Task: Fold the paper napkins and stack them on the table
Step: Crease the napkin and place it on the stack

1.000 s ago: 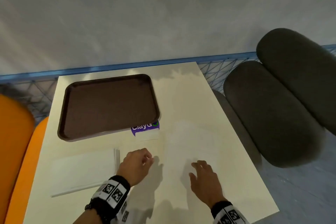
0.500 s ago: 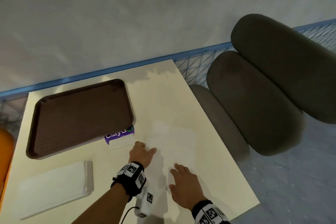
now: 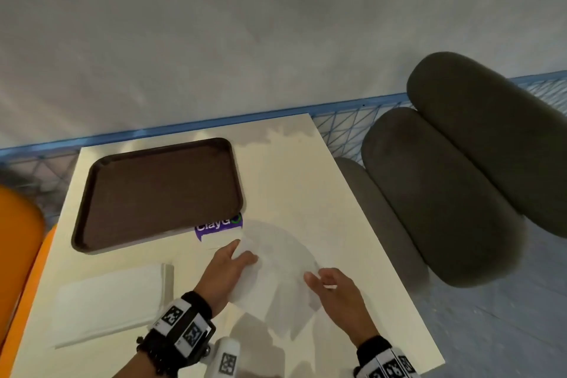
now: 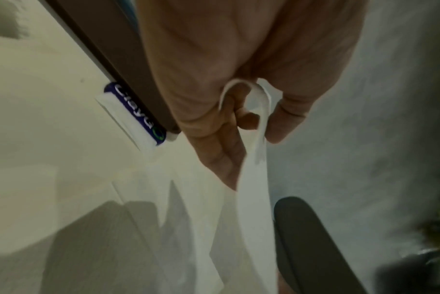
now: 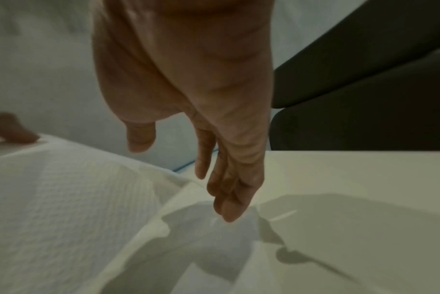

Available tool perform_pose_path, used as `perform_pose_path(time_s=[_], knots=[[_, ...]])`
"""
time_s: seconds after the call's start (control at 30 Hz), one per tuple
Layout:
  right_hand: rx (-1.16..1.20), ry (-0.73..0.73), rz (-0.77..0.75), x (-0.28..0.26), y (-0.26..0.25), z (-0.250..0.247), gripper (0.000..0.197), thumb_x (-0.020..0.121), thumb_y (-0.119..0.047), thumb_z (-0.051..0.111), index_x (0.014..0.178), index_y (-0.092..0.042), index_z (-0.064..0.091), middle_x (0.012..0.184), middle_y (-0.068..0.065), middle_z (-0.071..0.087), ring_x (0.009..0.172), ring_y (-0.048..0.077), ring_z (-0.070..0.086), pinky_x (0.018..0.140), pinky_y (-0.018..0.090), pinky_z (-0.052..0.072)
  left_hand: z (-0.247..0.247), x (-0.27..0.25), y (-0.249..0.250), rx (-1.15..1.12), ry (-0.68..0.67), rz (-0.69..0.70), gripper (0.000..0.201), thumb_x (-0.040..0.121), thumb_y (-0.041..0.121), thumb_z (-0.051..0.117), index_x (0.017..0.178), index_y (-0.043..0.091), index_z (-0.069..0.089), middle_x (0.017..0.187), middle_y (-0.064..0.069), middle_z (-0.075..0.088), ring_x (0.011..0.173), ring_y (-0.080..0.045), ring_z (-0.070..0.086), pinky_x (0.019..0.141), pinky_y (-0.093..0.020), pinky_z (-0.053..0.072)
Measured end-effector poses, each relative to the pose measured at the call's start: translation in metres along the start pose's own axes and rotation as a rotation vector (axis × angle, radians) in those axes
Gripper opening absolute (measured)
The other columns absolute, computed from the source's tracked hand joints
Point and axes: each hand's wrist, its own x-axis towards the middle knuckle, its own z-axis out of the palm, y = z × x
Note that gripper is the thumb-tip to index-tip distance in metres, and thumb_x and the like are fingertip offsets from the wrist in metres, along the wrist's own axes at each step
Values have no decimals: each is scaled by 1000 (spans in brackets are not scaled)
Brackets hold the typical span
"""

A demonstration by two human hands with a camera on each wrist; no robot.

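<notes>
1. The paper napkin in hand is a single white sheet lifted off the table, at about 6 o'clock in the head view, between the two hands.
2. The left hand pinches the sheet's far-left edge between thumb and curled fingers; the left wrist view shows the paper looped over a finger.
3. The right hand is at the sheet's right side with its fingers straight and relaxed, holding nothing; whether the tips touch the paper I cannot tell.
4. Judgement: this is the opening of a fold. The next move likely calls for the right hand to catch the free right corner, so both hands can bring one edge over onto the opposite one and press the crease flat.
5. The stack of napkins lies at 8 o'clock, well apart from the lifted sheet; that is presumably where it ends up.
6. Hard to make out: the sheet's edges fade into the pale table, and its lower part is in shadow. A purple-labelled pack at 11 o'clock of the left hand is partly hidden under the brown tray.
</notes>
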Motion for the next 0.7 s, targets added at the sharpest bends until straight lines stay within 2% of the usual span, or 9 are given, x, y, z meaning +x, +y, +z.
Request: perform_pose_path(time_s=[0.1, 0.17, 0.2, 0.27, 0.3, 0.37, 0.43, 0.57, 0.7], knots=[[324, -233, 227, -23, -19, 11, 67, 67, -72, 74, 111, -22, 70, 107, 3, 73, 96, 22, 70, 86, 40, 59, -27, -33, 11, -176, -32, -7, 31, 79, 9, 65, 110, 3, 66, 103, -20, 73, 87, -32, 68, 79, -40, 53], [577, -379, 342, -35, -29, 21, 55, 76, -60, 74, 114, -19, 72, 115, 11, 73, 108, 33, 68, 95, 53, 55, -42, -51, 11, -239, -17, -13, 46, 67, 15, 68, 111, 1, 65, 104, -21, 72, 89, -35, 67, 82, -43, 52], [671, -441, 341, -42, -36, 27, 46, 84, -49, 71, 117, -16, 72, 121, 14, 71, 115, 36, 65, 100, 56, 51, -52, -61, 9, -251, -7, -6, 52, 63, 18, 71, 113, 2, 64, 105, -22, 72, 90, -36, 67, 84, -44, 51], [719, -502, 230, -52, -51, 35, 33, 93, -26, 66, 120, -7, 72, 126, 21, 67, 119, 39, 63, 104, 55, 48, -70, -78, 3, -273, -10, 21, 61, 59, 24, 76, 116, 4, 66, 111, -22, 71, 94, -38, 68, 85, -45, 51], [662, -506, 153, -54, -57, 37, 31, 93, -21, 66, 119, -4, 72, 125, 23, 67, 117, 39, 64, 104, 54, 48, -78, -87, 1, -298, -18, 32, 60, 62, 26, 78, 117, 5, 67, 113, -22, 71, 97, -37, 68, 87, -45, 52], [505, -497, 4, -61, -74, 38, 32, 90, -22, 73, 116, -3, 72, 118, 23, 70, 112, 40, 67, 102, 54, 50, -92, -102, -1, -329, -18, 46, 45, 81, 24, 78, 119, 6, 67, 116, -20, 70, 102, -35, 68, 87, -42, 56], [401, -486, -92, -65, -89, 38, 31, 86, -22, 78, 111, -4, 75, 111, 20, 74, 107, 40, 69, 99, 54, 52, -102, -113, 2, -251, 9, 72, 32, 91, 20, 68, 119, 7, 68, 116, -19, 71, 103, -37, 69, 87, -42, 58], [385, -481, -134, -73, -99, 38, 36, 80, -25, 79, 111, -8, 74, 111, 20, 74, 106, 42, 69, 96, 52, 54, -110, -123, 7, -28, 78, 209, 35, 82, 34, 78, 111, 15, 73, 110, -14, 74, 98, -36, 71, 91, -54, 56], [383, -489, -171, -80, -96, 39, 44, 74, -27, 83, 113, -9, 74, 113, 20, 73, 107, 43, 68, 99, 59, 50, -109, -129, 14, 23, 91, 255, 35, 84, 33, 77, 115, 16, 72, 112, -8, 74, 102, -31, 71, 93, -53, 55]])
